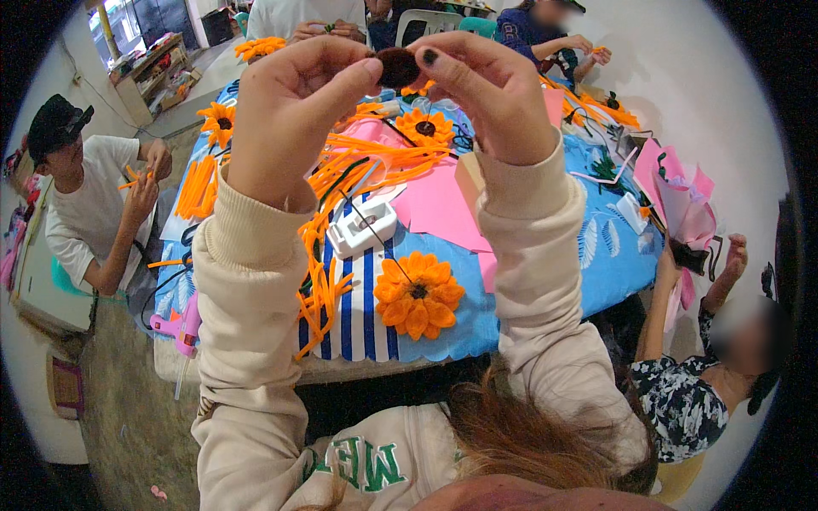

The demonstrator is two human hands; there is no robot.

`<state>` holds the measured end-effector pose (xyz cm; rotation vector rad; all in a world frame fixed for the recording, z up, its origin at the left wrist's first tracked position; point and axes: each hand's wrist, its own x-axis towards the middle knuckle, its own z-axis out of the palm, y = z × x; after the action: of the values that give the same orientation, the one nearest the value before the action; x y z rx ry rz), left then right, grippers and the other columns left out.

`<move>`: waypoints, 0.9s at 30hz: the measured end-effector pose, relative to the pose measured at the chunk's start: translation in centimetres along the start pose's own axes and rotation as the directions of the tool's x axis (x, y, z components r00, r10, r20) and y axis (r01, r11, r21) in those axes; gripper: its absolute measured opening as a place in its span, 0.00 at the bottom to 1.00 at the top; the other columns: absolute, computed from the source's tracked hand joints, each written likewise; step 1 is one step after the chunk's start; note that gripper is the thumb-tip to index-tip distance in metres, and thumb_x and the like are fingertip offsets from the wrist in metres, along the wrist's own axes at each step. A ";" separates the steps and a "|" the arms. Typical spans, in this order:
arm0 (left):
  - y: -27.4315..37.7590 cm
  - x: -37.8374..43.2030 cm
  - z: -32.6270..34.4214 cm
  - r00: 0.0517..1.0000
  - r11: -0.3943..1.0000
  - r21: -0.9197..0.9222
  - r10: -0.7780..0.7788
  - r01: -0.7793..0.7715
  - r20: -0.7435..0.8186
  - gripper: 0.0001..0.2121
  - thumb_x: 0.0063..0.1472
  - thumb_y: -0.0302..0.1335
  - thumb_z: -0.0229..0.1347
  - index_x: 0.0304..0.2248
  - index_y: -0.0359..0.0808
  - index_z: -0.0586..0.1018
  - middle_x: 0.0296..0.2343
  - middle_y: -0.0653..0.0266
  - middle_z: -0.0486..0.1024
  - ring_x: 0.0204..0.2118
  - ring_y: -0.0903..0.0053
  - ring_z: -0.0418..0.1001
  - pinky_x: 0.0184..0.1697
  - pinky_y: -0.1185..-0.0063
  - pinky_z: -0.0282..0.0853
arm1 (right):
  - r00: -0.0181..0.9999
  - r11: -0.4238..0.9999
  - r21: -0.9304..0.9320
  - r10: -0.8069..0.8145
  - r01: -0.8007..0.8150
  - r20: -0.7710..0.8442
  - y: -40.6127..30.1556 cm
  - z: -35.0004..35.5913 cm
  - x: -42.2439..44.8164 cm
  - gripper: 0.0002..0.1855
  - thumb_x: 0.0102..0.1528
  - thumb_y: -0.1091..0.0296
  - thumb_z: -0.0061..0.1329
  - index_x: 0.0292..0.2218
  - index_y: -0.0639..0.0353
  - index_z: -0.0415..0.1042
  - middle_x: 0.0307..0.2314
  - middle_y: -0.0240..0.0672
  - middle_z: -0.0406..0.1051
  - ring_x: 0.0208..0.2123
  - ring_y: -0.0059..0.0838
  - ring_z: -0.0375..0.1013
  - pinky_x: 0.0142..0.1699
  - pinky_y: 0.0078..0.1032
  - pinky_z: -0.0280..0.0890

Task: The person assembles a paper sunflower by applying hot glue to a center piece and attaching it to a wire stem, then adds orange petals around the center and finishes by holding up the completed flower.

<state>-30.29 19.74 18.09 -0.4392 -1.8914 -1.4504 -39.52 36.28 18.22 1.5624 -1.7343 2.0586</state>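
Raised over the far part of the table, my left hand (300,105) and my right hand (486,89) hold a dark brown, round, fuzzy piece (399,68) between them, each pinching one side with thumb and fingers. Below them, near the front edge, an orange pipe-cleaner flower (419,296) with a dark centre and a thin dark stem lies on the cloth. A second orange flower (425,127) with a brown centre lies farther back. Loose orange pipe cleaners (377,153) are heaped left of pink sheets (441,204). A white tape dispenser (362,225) stands between my forearms.
A pink glue gun (182,324) lies at the table's left front edge. The blue cloth (447,342) covers the table. Co-workers are at the left, the far side and the right; the one at right holds a pink-wrapped bouquet (680,198). Green pipe cleaners (607,171) lie at the right.
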 end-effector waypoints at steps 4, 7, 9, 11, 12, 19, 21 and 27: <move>0.1 -0.1 0.2 1.000 0.998 -0.058 0.003 -0.002 0.013 0.08 0.53 0.25 0.56 0.31 0.29 0.76 0.22 0.68 0.74 0.24 0.89 0.69 0.26 0.92 0.63 | 0.999 0.999 -0.021 -0.025 0.026 0.042 0.4 -0.2 0.0 0.12 0.51 0.69 0.50 0.37 0.65 0.70 0.29 0.32 0.71 0.31 0.18 0.69 0.35 0.14 0.62; 0.1 -0.1 0.3 0.999 0.997 -0.071 0.019 -0.016 0.031 0.08 0.53 0.25 0.56 0.31 0.28 0.76 0.23 0.68 0.74 0.25 0.89 0.70 0.27 0.92 0.64 | 0.998 0.999 -0.032 -0.016 0.018 0.058 0.7 -0.4 0.0 0.12 0.50 0.69 0.51 0.36 0.65 0.70 0.28 0.32 0.71 0.31 0.18 0.69 0.36 0.14 0.63; 0.1 -0.1 0.2 0.999 0.998 -0.055 0.020 -0.018 0.040 0.08 0.53 0.25 0.56 0.31 0.28 0.76 0.23 0.68 0.74 0.26 0.88 0.70 0.28 0.91 0.65 | 0.998 0.997 -0.072 0.000 0.005 0.064 0.4 -0.4 -0.1 0.11 0.50 0.70 0.51 0.35 0.66 0.71 0.28 0.31 0.71 0.31 0.18 0.69 0.36 0.14 0.63; 0.2 -0.1 0.1 0.999 1.000 -0.026 0.004 -0.002 0.045 0.08 0.53 0.25 0.56 0.31 0.27 0.76 0.24 0.68 0.74 0.26 0.88 0.70 0.29 0.91 0.66 | 0.999 0.995 -0.098 0.001 0.003 0.041 0.5 -0.2 -0.1 0.10 0.49 0.72 0.51 0.35 0.66 0.71 0.28 0.31 0.71 0.31 0.17 0.69 0.37 0.14 0.64; 0.2 -0.1 0.1 0.999 1.000 -0.028 0.009 -0.008 0.046 0.08 0.53 0.24 0.56 0.31 0.27 0.76 0.24 0.68 0.73 0.26 0.88 0.70 0.30 0.91 0.66 | 1.000 0.994 -0.111 0.001 0.002 0.029 0.4 -0.1 -0.2 0.10 0.49 0.73 0.52 0.34 0.65 0.71 0.27 0.30 0.71 0.31 0.17 0.69 0.38 0.14 0.64; 0.1 -0.4 0.2 0.997 0.995 0.073 0.070 -0.073 0.034 0.08 0.54 0.24 0.55 0.32 0.28 0.75 0.24 0.70 0.73 0.25 0.90 0.68 0.27 0.91 0.61 | 0.997 0.990 -0.132 -0.042 0.050 0.060 0.1 0.5 -0.5 0.07 0.49 0.75 0.51 0.33 0.65 0.72 0.28 0.30 0.71 0.32 0.17 0.70 0.39 0.15 0.65; 0.0 -0.4 0.2 0.996 0.994 0.077 0.080 -0.082 0.029 0.07 0.54 0.24 0.55 0.32 0.28 0.75 0.24 0.70 0.73 0.25 0.91 0.67 0.27 0.91 0.60 | 0.995 0.992 -0.111 -0.057 0.065 0.076 0.1 0.5 -0.4 0.07 0.49 0.75 0.51 0.33 0.65 0.72 0.28 0.31 0.71 0.32 0.17 0.70 0.39 0.15 0.65; 0.0 -0.3 0.3 0.997 0.998 0.007 0.066 -0.066 0.041 0.07 0.54 0.24 0.55 0.29 0.27 0.74 0.22 0.71 0.71 0.26 0.91 0.68 0.28 0.91 0.63 | 0.998 1.000 -0.017 -0.024 0.025 0.057 0.5 0.6 -0.3 0.08 0.50 0.75 0.50 0.34 0.65 0.71 0.29 0.31 0.71 0.31 0.18 0.70 0.39 0.14 0.65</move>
<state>-30.12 20.04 17.84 -0.5261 -1.8957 -1.4001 -39.24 35.81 17.58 1.6442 -1.7371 2.0011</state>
